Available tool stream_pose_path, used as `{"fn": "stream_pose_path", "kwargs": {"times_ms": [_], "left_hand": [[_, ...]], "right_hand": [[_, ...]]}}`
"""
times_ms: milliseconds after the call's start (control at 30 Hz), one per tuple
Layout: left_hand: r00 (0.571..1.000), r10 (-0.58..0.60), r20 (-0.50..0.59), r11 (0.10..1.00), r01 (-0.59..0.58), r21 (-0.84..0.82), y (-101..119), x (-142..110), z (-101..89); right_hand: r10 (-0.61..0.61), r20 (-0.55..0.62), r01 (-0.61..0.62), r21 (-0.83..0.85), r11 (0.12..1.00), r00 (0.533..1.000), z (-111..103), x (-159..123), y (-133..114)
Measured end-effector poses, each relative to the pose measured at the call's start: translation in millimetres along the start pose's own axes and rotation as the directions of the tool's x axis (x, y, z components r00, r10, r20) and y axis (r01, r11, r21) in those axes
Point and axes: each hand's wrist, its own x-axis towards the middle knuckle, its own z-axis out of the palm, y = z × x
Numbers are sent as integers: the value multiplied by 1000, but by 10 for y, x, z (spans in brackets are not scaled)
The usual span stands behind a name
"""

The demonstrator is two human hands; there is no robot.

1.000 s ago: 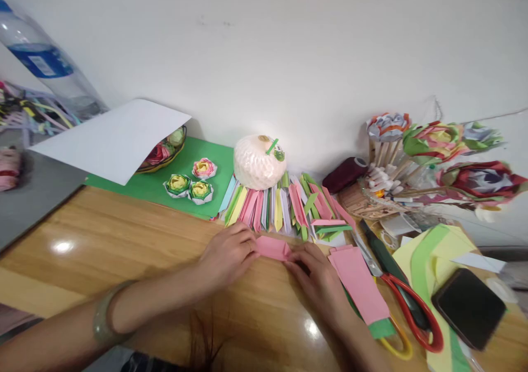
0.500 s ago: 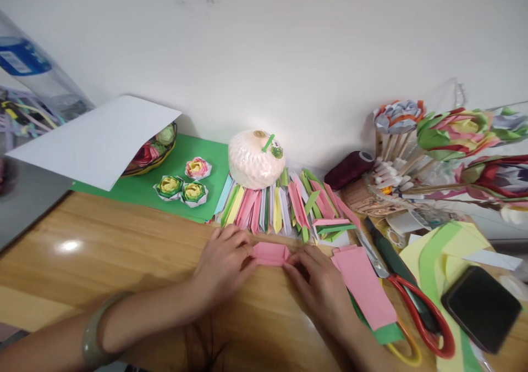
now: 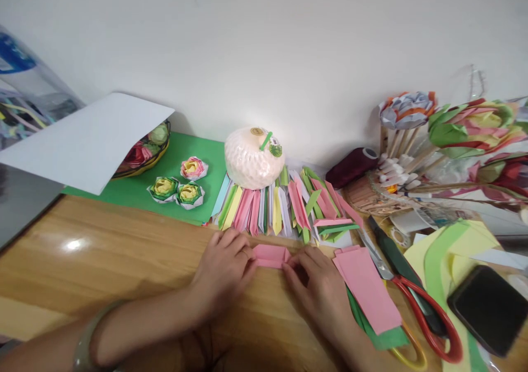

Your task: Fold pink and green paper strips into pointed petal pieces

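A small piece of folded pink paper [image 3: 270, 256] lies low over the wooden table [image 3: 136, 251], its corners turned in. My left hand [image 3: 225, 267] pinches its left end between thumb and fingers. At the other end, my right hand [image 3: 317, 276] grips the paper's right corner the same way. Just beyond the hands, folded paper strips [image 3: 251, 210] in pink, green, yellow and white lie in a row. Right of my right hand rests a stack of pink paper sheets [image 3: 369, 289], with green paper [image 3: 390, 337] under it.
Red-handled scissors [image 3: 429, 317] and a black square object [image 3: 489, 309] lie at the right. A pale round container [image 3: 254, 157] stands at the wall. Left are three paper flowers [image 3: 190, 194] on a green sheet [image 3: 210, 146]. Larger paper flowers on sticks [image 3: 474, 127] stand far right.
The camera view has shifted slightly. Both hands keep hold of the folded pink paper, with hardly any change in their position.
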Motion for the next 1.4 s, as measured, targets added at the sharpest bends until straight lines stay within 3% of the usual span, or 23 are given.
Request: {"fn": "stream_pose_path", "kwargs": {"times_ms": [167, 467, 800, 1200, 1300, 1400], "left_hand": [[999, -12, 32, 997, 10, 76, 24, 17, 21], [1000, 27, -13, 990, -25, 138, 54, 39, 9], [997, 78, -21, 977, -72, 200, 49, 34, 3], [999, 52, 2, 972, -51, 230, 18, 18, -14], [985, 169, -46, 953, -151, 263, 7, 0, -1], [945, 327, -9, 912, -313, 265, 1, -50, 29]], "right_hand": [[-2, -28, 0, -52, 999, 1000, 22, 7, -9], [-12, -69, 3, -129, 992, 998, 43, 6, -39], [-5, -33, -1, -186, 983, 999, 28, 14, -68], [53, -73, -64, -157, 985, 996, 31, 5, -23], [52, -70, -63, -157, 986, 996, 29, 10, -24], [58, -67, -68, -160, 985, 996, 27, 13, -28]]}}
